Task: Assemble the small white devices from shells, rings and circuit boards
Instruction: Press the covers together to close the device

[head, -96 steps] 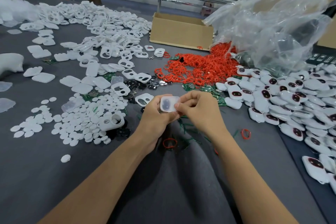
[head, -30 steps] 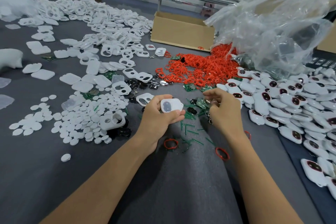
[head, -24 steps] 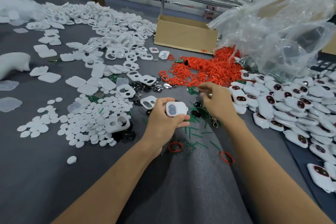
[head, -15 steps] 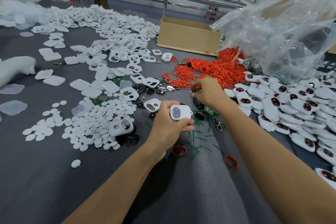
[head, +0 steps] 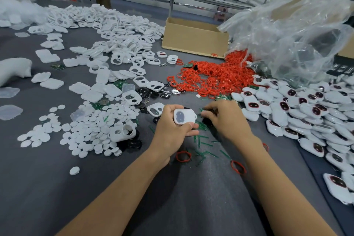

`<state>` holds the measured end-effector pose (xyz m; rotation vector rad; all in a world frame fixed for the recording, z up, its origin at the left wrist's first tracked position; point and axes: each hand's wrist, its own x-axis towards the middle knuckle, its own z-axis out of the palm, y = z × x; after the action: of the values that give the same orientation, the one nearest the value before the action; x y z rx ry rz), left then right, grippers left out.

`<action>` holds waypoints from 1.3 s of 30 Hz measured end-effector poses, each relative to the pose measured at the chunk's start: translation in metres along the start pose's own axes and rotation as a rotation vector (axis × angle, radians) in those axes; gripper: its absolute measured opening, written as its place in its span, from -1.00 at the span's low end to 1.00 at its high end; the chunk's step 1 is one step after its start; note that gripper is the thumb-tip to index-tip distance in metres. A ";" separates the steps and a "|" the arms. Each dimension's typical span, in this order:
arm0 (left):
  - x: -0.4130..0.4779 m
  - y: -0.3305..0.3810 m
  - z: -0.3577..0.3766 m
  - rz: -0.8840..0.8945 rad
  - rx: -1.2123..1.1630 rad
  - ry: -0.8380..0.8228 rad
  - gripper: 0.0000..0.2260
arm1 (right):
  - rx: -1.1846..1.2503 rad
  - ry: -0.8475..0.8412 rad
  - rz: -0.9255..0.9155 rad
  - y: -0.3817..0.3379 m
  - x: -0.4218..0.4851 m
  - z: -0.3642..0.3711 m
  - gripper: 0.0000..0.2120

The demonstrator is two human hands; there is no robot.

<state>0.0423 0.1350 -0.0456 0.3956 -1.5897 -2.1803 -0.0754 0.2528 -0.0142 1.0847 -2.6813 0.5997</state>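
My left hand (head: 173,130) holds a small white shell (head: 184,116) with a grey oval inset, face up, at the table's middle. Just to its right my right hand (head: 226,119) pinches a small green circuit board (head: 201,110) close to the shell. Green board scraps (head: 203,140) and two loose red rings (head: 183,156) lie on the grey cloth under my hands. A pile of red rings (head: 214,78) sits behind, a heap of empty white shells (head: 115,30) at the far left, and assembled white devices (head: 306,107) at the right.
White round discs (head: 86,130) spread at the left near a shell frame (head: 122,132). A cardboard box (head: 195,38) stands at the back, a big clear plastic bag (head: 291,30) at the right. Black round parts (head: 153,92) lie near the middle.
My right hand reached back to the edge of the red ring pile and has come forward again beside the shell, now pinching a green board. My left hand kept the shell almost still.
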 end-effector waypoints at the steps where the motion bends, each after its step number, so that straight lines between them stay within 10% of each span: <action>1: 0.000 0.000 0.000 0.000 -0.001 0.002 -0.66 | 0.004 0.012 0.003 0.001 0.000 0.001 -0.85; 16: -0.002 0.003 0.001 -0.022 -0.015 0.006 -0.65 | 0.028 0.093 0.042 0.009 -0.005 0.001 -0.89; 23: -0.004 0.005 0.002 -0.032 -0.050 0.024 -0.64 | 0.450 0.195 -0.059 -0.024 -0.021 -0.021 -0.93; 39: -0.005 0.007 0.002 -0.028 -0.013 -0.024 -0.66 | 0.314 0.103 -0.167 -0.036 -0.025 -0.008 -0.87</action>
<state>0.0468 0.1376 -0.0378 0.3913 -1.5911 -2.2235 -0.0318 0.2485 -0.0045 1.2982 -2.4313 1.0375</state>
